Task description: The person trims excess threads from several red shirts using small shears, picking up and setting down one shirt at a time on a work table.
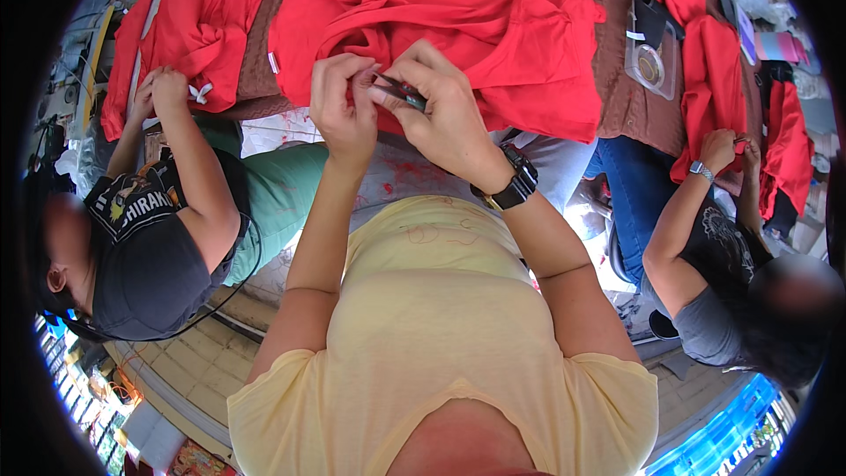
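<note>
My right hand (439,104) is closed around small dark thread snips (402,92), whose blades point toward my left hand. My left hand (340,104) is raised beside them, thumb and fingertips pinched together. Whatever lies between those fingertips is too small to make out. Both hands are over the near edge of a red garment (432,0), spread in loose folds in front of me. A small white tag (273,63) shows at its left edge.
A brown knitted cloth (617,79) covers the table. Right of my garment stands a clear plastic box (650,66) with a round item inside. People on both sides handle red garments (207,22), (712,79). Red thread scraps lie on my lap and shirt (441,234).
</note>
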A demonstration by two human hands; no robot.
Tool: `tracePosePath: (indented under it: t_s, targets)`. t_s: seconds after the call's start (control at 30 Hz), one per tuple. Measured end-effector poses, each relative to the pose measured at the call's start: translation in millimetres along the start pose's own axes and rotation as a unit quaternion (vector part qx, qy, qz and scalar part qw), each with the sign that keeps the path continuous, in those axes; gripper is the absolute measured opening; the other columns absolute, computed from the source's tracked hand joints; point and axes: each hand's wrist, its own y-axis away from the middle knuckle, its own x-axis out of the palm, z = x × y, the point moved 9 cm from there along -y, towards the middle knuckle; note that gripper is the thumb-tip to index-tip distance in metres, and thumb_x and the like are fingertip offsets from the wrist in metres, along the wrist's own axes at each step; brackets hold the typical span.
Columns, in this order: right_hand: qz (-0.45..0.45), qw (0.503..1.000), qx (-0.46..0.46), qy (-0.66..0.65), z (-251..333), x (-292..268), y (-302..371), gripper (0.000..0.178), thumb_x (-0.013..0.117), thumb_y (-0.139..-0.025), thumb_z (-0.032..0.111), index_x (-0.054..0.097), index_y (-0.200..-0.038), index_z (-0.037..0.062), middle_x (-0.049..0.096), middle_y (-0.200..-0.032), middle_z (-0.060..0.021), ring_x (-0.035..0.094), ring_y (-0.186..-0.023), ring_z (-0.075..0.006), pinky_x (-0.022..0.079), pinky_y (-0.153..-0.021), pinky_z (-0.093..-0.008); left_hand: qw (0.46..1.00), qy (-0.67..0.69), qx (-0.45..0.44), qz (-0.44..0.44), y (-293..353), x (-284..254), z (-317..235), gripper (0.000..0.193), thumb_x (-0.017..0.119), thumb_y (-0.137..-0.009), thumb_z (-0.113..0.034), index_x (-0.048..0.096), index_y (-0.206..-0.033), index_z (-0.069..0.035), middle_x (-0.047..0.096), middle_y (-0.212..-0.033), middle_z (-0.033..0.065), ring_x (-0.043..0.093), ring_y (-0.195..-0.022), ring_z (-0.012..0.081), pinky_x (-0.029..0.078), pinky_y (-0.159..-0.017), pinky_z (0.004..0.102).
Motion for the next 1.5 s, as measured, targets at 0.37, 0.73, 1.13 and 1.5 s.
tracePosePath:
  t_s: [0.37,0.73,1.13,1.5]
  targets:
    - [0.138,0.915,0.272,-0.265,-58,46,0,0.040,0.043,-0.100,0.032,0.054,-0.079,-0.0018,0.049,-0.070,-0.0035,0.045,-0.069,-0.0142,0.040,-0.066,-0.0314,0.826,0.452,-0.334,-0.045,32,19,65,0.010,0.061,-0.098,-0.004,0.060,-0.108,-0.001,0.062,-0.118,0.0099,0.062,-0.103,0.0155,0.050,-0.095,0.0298]
    - [0.104,0.926,0.291,-0.215,-73,49,-7,0.043,0.050,-0.098,0.035,0.055,-0.074,-0.0009,0.052,-0.068,-0.0038,0.048,-0.069,-0.0135,0.040,-0.065,-0.0321,0.840,0.437,-0.318,-0.037,29,21,60,0.010,0.061,-0.098,-0.004,0.060,-0.107,0.000,0.064,-0.115,0.0109,0.061,-0.102,0.0140,0.049,-0.092,0.0273]
    - [-0.023,0.990,0.138,0.007,-55,-37,-49,0.032,0.072,-0.084,0.027,0.067,-0.102,0.0003,0.055,-0.060,-0.0052,0.056,-0.058,-0.0149,0.045,-0.059,-0.0338,0.974,-0.005,-0.203,0.097,-22,-54,25,0.027,0.071,-0.080,0.000,0.062,-0.106,0.001,0.063,-0.097,0.0110,0.060,-0.098,0.0200,0.045,-0.089,0.0344]
    - [-0.203,0.958,0.059,-0.194,-48,-133,-81,0.018,0.058,-0.099,0.011,0.069,-0.112,0.0065,0.053,-0.073,0.0098,0.039,-0.054,0.0014,0.025,-0.048,-0.0172,0.918,0.280,-0.046,0.277,-22,12,-89,0.028,0.073,-0.079,-0.004,0.068,-0.107,-0.003,0.062,-0.103,0.0129,0.060,-0.101,0.0259,0.046,-0.092,0.0364]
